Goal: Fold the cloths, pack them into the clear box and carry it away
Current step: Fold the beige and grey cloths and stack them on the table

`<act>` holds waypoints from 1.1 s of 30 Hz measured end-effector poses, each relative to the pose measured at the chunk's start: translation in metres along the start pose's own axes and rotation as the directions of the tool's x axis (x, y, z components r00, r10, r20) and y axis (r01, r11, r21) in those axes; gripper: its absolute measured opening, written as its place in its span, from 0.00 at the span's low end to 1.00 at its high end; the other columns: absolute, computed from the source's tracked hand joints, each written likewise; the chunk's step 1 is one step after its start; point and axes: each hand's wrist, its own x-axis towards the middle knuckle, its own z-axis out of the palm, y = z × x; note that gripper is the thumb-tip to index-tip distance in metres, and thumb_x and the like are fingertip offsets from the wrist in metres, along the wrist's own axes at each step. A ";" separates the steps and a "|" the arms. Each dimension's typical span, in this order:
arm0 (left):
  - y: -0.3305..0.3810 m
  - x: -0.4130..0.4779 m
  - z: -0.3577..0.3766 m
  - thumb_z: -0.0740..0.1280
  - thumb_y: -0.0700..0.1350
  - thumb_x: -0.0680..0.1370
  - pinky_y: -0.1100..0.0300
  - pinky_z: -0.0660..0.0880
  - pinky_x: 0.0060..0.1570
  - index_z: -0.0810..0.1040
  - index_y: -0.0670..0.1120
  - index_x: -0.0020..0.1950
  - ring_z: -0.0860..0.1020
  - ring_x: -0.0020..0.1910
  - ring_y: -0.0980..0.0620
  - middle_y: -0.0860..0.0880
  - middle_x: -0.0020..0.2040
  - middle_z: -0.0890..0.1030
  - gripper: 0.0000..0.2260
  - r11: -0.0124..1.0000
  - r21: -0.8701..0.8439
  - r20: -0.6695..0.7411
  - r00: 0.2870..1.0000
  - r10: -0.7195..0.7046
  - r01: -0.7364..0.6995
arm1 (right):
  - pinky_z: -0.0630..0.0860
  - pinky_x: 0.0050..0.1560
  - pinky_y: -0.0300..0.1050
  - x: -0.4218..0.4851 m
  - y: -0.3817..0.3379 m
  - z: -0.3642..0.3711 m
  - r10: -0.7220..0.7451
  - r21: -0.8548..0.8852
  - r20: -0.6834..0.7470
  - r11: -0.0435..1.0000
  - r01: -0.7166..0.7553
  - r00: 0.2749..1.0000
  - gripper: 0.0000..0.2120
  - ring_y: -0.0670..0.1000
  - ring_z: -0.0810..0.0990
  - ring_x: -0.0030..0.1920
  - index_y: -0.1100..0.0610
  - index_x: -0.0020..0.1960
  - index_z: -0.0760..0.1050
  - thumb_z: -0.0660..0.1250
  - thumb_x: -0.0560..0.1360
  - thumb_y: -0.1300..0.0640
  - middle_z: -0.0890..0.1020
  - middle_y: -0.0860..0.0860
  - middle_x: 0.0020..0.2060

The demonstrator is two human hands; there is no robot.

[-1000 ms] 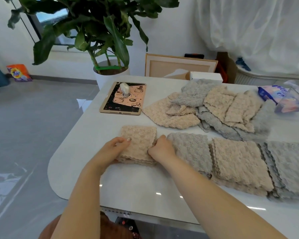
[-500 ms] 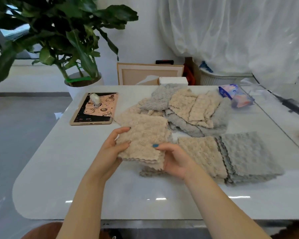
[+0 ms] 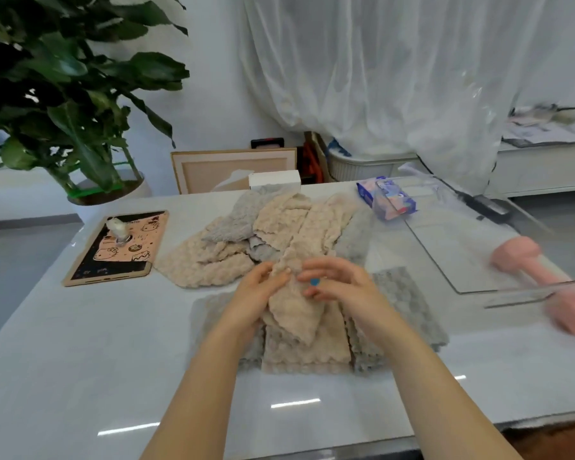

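Folded bundle set down, left hand [image 3: 256,295] and right hand [image 3: 341,287] now pinch the top of a loose beige cloth [image 3: 296,317] hanging over the near folded stacks [image 3: 306,355]; soft and light, it seems best taken by its corners.

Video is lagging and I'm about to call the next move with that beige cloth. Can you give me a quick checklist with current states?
1. Grip: left hand and right hand both pinch the beige cloth: ok.
2. Cloth folded flat: it hangs bunched, one corner pointing down: not ok.
3. Folded stacks beneath sit in a row on the table: ok.
4. Clear box free inside: a pink dumbbell is at it, inside or behind unclear: cannot tell.
5. All cloths folded: an unfolded pile lies beyond the hands: not ok.
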 end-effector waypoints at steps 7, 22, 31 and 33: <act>0.037 0.001 0.003 0.65 0.38 0.75 0.54 0.80 0.52 0.74 0.47 0.65 0.81 0.57 0.46 0.46 0.59 0.82 0.18 0.985 -0.158 0.282 0.953 0.110 -0.067 | 0.72 0.43 0.38 0.005 0.002 -0.051 0.186 -0.101 -0.006 0.977 -0.186 0.983 0.31 0.46 0.79 0.53 0.48 0.65 0.71 0.77 0.65 0.48 0.78 0.43 0.59; -0.054 0.012 -0.014 0.56 0.36 0.80 0.58 0.75 0.33 0.76 0.45 0.44 0.78 0.37 0.46 0.43 0.47 0.79 0.11 0.981 0.105 -0.293 0.948 -0.128 0.165 | 0.70 0.50 0.32 -0.003 0.046 -0.042 0.135 -0.627 -0.031 0.769 -0.124 0.990 0.19 0.45 0.77 0.49 0.49 0.33 0.78 0.62 0.70 0.72 0.78 0.44 0.43; -0.055 0.024 0.010 0.69 0.43 0.76 0.52 0.75 0.56 0.71 0.53 0.61 0.75 0.56 0.54 0.55 0.58 0.74 0.16 0.891 0.423 -0.233 0.930 0.285 -0.167 | 0.69 0.53 0.36 -0.003 0.043 -0.012 0.080 -0.676 -0.133 0.722 -0.149 0.988 0.26 0.50 0.69 0.52 0.51 0.65 0.73 0.60 0.71 0.70 0.63 0.50 0.53; -0.063 0.027 0.007 0.68 0.42 0.77 0.59 0.70 0.58 0.71 0.53 0.63 0.73 0.59 0.55 0.55 0.60 0.73 0.16 0.833 0.513 -0.165 0.929 0.333 -0.207 | 0.67 0.59 0.37 -0.005 0.039 -0.011 0.093 -0.752 -0.074 0.649 -0.117 0.993 0.27 0.51 0.67 0.58 0.52 0.69 0.69 0.60 0.72 0.69 0.61 0.50 0.55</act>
